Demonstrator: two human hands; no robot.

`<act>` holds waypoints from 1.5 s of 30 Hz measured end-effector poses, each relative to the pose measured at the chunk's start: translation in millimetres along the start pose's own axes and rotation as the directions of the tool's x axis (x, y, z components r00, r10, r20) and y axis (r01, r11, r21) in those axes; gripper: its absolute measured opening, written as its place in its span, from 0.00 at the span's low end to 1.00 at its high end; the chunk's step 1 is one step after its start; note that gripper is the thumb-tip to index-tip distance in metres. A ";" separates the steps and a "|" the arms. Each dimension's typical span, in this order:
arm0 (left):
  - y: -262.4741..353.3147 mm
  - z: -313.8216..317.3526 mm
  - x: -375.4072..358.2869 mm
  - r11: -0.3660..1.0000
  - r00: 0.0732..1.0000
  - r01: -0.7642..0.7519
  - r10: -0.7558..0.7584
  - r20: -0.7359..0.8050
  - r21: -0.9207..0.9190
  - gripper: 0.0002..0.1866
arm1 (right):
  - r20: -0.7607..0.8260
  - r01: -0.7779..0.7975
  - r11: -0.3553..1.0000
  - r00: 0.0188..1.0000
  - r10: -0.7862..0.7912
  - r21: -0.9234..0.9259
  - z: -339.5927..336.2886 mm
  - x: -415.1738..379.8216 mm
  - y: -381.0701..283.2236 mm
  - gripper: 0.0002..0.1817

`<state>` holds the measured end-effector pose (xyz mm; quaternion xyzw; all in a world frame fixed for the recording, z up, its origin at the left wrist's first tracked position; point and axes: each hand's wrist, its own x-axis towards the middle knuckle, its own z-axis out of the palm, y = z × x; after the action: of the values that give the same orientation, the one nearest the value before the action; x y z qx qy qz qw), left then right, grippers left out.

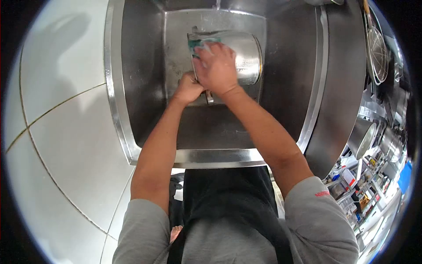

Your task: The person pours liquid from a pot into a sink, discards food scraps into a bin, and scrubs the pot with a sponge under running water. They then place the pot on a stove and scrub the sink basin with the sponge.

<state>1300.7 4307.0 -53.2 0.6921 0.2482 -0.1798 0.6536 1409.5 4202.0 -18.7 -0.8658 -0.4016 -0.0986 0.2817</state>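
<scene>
A shiny metal pot (247, 55) lies on its side in the sink, its rim toward the left and its base toward the right. My left hand (189, 89) is closed around the pot's near rim, close to a metal handle (209, 97). Over the pot's side near the rim is my right hand (217, 67), its fingers pressed on a green scouring pad (195, 43). Part of the pad and of the rim is hidden beneath the fingers. Some whitish suds show by the pad.
A deep steel sink (215, 156) surrounds both hands, its walls rising on all sides. Thin water falls at the far wall. White tiles (66, 132) stand at left. At right hang a wire strainer (378, 55) and several pots (363, 137).
</scene>
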 end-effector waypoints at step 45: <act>29.8 -8.1 66.1 0.702 0.784 0.364 -0.585 -0.205 -0.612 0.22 | 0.662 -0.692 0.679 0.632 0.403 0.247 -25.2 -28.0 71.9 0.16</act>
<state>1371.0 4321.6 -66.1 0.4093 0.5849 -0.1281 0.6884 1446.4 4132.5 -38.5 -0.8375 -0.1826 0.3550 0.3732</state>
